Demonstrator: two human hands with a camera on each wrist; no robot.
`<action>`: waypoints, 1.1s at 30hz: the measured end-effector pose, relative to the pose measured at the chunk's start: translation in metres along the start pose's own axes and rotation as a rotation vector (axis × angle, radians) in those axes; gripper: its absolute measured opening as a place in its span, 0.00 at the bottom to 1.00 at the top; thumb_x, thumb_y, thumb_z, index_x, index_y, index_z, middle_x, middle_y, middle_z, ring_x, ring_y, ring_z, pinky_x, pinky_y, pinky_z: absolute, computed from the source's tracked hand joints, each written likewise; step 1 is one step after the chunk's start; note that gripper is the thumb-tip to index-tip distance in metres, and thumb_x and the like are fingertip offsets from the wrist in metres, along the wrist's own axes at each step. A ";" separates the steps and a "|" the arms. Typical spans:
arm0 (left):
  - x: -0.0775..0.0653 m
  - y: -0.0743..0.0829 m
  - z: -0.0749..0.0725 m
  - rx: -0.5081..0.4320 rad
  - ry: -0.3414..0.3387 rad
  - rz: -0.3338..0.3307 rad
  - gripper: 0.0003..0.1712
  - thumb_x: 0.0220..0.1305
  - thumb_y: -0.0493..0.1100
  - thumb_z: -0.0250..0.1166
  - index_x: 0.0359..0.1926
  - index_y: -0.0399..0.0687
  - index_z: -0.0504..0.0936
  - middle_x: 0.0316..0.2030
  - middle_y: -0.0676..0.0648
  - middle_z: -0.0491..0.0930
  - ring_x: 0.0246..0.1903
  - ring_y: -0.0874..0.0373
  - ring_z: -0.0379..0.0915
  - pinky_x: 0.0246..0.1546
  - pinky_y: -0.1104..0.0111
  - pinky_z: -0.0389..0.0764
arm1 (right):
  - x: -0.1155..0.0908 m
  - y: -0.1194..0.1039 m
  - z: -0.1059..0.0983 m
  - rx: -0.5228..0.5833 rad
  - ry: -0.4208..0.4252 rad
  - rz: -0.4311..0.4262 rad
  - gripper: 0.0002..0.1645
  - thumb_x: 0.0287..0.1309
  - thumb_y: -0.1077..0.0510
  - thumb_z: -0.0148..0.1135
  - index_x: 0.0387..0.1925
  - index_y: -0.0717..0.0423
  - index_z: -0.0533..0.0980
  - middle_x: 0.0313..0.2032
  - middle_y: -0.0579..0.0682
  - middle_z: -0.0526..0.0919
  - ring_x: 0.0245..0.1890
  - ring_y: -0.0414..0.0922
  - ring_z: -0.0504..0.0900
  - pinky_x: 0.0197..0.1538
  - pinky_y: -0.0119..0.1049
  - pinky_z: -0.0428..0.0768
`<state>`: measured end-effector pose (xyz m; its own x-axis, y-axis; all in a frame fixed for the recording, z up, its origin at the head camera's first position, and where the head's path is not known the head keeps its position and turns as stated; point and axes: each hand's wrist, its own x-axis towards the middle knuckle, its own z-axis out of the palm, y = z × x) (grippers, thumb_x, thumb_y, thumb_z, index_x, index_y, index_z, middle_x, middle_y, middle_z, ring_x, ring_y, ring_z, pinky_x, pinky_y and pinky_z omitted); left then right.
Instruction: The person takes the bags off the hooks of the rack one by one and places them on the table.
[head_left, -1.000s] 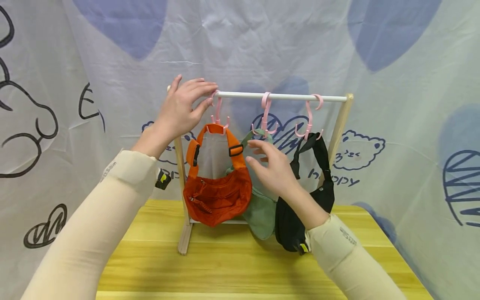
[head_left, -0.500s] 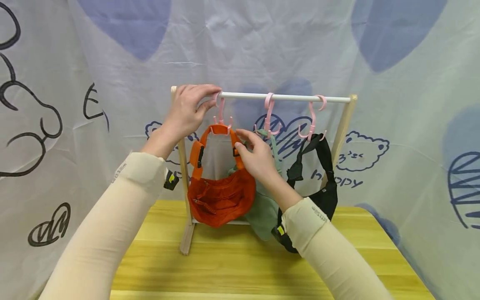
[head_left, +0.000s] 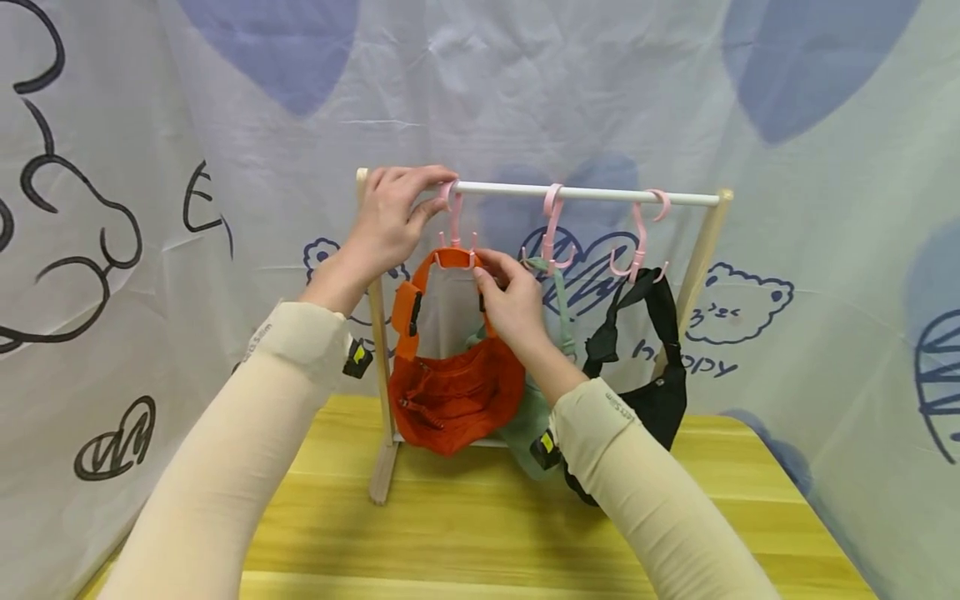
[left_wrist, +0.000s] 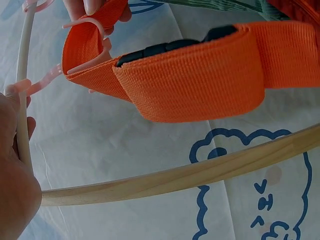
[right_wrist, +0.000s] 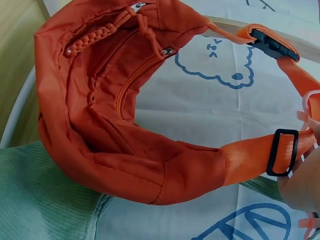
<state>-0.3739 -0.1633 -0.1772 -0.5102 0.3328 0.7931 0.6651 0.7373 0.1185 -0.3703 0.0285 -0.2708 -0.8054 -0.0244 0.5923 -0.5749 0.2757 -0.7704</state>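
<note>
An orange-red shoulder bag [head_left: 457,392] hangs by its orange strap [left_wrist: 195,90] from a pink hook [head_left: 456,218] on the white rail [head_left: 502,189]. My left hand [head_left: 390,212] is up at the rail's left end, fingers over the top and thumb below, pinching the hook's upper curve. Lower and to the right, my right hand [head_left: 513,300] pinches the strap's right side just under the hook prongs. In the right wrist view, the black strap slider [right_wrist: 283,152] lies beside this hand [right_wrist: 302,185]. The bag's body hangs free below both hands.
A green corduroy bag [head_left: 532,417] hangs behind the orange one, from a middle pink hook [head_left: 551,225]. A black bag [head_left: 663,400] hangs at the right, partly behind my right forearm. The wooden rack [head_left: 382,467] stands on a yellow wood-grain table [head_left: 465,533] before a printed curtain.
My right hand has moved left and up from in front of the green bag to the orange strap and now pinches it. My left hand has closed over the rail at the hook.
</note>
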 end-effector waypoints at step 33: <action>-0.001 0.005 0.001 0.002 0.001 -0.084 0.21 0.74 0.46 0.63 0.65 0.52 0.81 0.64 0.49 0.81 0.62 0.47 0.71 0.68 0.57 0.58 | 0.006 -0.007 -0.001 0.096 0.061 0.038 0.13 0.70 0.62 0.66 0.53 0.60 0.85 0.44 0.58 0.88 0.40 0.46 0.85 0.36 0.26 0.83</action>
<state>-0.3704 -0.1592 -0.1779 -0.5638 0.2694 0.7807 0.6189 0.7637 0.1835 -0.3711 0.0274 -0.2619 -0.8184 0.0441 0.5730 -0.5574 0.1820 -0.8101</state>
